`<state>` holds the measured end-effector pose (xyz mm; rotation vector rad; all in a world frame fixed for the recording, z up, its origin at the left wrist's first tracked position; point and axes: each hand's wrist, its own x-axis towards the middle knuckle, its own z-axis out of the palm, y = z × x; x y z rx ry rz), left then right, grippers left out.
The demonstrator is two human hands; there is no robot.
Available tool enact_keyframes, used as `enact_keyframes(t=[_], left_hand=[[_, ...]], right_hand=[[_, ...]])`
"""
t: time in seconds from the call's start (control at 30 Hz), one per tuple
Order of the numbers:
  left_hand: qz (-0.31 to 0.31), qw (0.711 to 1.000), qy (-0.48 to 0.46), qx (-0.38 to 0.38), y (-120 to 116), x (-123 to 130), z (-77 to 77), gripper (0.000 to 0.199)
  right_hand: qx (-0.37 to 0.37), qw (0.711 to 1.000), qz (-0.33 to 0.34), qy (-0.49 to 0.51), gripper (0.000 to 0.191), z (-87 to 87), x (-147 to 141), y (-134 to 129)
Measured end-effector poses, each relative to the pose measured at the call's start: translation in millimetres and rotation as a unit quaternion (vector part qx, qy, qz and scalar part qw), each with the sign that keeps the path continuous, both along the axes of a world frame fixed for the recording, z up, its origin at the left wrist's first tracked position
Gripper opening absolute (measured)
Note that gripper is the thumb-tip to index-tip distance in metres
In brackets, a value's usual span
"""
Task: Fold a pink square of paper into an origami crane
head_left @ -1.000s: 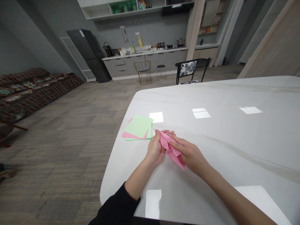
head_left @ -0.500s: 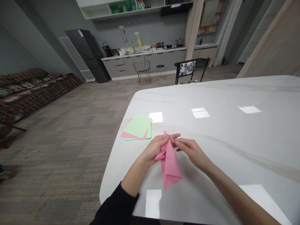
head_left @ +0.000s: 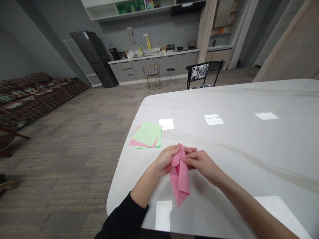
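Note:
A folded sheet of pink paper is held up over the white table, its pointed lower end hanging toward me. My left hand grips its upper left part, with the thumb on top and the fingers behind. From the other side my right hand pinches the paper's right edge, the thumb in front. The fingertips behind the paper are partly hidden. A fold stands loosely open in the middle of the paper.
Left of my hands lies a stack of light green and pink paper sheets near the edge of the white table. A black chair with a patterned back stands at the far side. Kitchen cabinets line the back wall.
My right hand has moved in from beside the paper and now pinches its right edge. The paper has turned and narrowed, and its lower tip hangs a bit lower.

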<state>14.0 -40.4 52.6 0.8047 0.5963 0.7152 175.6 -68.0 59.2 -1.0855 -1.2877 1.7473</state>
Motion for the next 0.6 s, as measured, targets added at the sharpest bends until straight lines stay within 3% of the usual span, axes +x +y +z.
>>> enact_keyframes(t=[0.27, 0.43, 0.6], left_hand=[[0.059, 0.996, 0.072, 0.011, 3, 4, -5.1, 0.039], [0.127, 0.98, 0.134, 0.074, 3, 5, -7.0, 0.033], [0.142, 0.972, 0.146, 0.115, 0, 8, -6.9, 0.033]], right_hand=[[-0.015, 0.999, -0.04, 0.002, 0.034, -1.2, 8, 5], [-0.027, 0.998, -0.051, -0.015, 0.029, 1.3, 11, 7], [-0.016, 0.998, -0.052, -0.029, 0.028, 0.8, 11, 7]])
